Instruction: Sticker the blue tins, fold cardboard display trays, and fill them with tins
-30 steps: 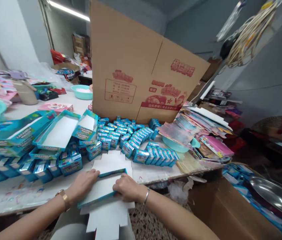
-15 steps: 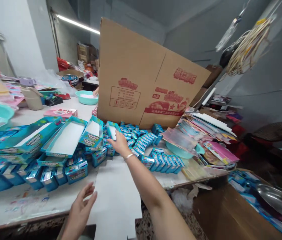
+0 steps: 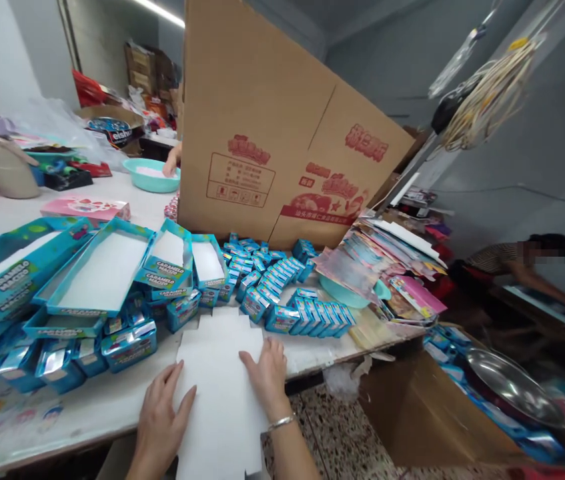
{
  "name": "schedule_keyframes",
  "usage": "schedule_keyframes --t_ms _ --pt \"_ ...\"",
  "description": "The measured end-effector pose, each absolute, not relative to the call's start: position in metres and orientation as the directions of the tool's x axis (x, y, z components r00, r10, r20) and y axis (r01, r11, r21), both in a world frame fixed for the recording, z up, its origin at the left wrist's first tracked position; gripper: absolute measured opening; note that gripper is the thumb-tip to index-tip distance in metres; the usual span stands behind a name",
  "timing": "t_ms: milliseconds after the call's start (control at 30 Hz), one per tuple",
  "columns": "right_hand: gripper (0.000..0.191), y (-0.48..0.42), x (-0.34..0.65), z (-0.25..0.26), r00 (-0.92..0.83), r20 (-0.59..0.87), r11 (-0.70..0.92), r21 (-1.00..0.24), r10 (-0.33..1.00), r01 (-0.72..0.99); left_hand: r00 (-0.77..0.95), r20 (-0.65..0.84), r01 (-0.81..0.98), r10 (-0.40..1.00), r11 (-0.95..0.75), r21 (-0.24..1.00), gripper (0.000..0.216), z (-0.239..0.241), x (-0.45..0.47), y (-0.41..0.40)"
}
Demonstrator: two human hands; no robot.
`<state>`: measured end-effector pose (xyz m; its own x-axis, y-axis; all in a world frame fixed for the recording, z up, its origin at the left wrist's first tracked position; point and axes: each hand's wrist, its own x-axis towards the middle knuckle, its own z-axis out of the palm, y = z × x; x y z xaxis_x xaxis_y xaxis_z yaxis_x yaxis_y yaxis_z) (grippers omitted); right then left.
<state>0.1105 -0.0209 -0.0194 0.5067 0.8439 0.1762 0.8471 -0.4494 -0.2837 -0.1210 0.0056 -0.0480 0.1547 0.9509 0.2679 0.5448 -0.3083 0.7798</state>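
Flat white die-cut cardboard sheets [image 3: 219,400] lie at the table's front edge, reaching out past it. My left hand [image 3: 165,417] rests at their left side, fingers stretched out and thumb apart. At the right edge lies my right hand [image 3: 267,373], its fingers spread and a bracelet on the wrist. Neither hand grips anything that I can see. Just beyond the sheets stands a small folded blue tray [image 3: 208,261] with a white inside. Larger open blue trays [image 3: 102,267] are stacked to its left on small blue boxes [image 3: 129,345].
A big brown carton [image 3: 262,133] stands behind rows of small blue boxes [image 3: 322,317]. Right of it are stacked printed sheets [image 3: 402,247] and a turquoise basin. A steel bowl [image 3: 512,387] sits lower right. A person's hand [image 3: 173,162] is at another basin [image 3: 152,181]; another person works far right.
My right hand has let go of the small blue tray and come back to the right edge of the white sheets. The tray stays by the stack. The view has shifted.
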Motion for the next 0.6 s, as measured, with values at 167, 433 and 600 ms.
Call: schedule_keyframes --t_ms 167,433,600 --pt "0.053 -0.021 0.102 -0.002 0.522 0.189 -0.449 -0.326 0.832 0.832 0.113 0.253 0.536 0.961 -0.273 0.799 0.057 -0.047 -0.120 0.004" --pt "0.036 -0.022 0.138 0.037 0.371 -0.004 -0.119 -0.950 0.929 0.289 -0.022 0.077 0.241 0.997 -0.070 0.968 0.082 -0.012 -0.121 0.010" --pt "0.069 -0.047 0.139 0.051 0.117 -0.078 -0.017 -0.894 0.990 -0.447 0.342 -0.289 -0.314 0.894 0.398 0.862 0.085 0.040 -0.119 0.018"
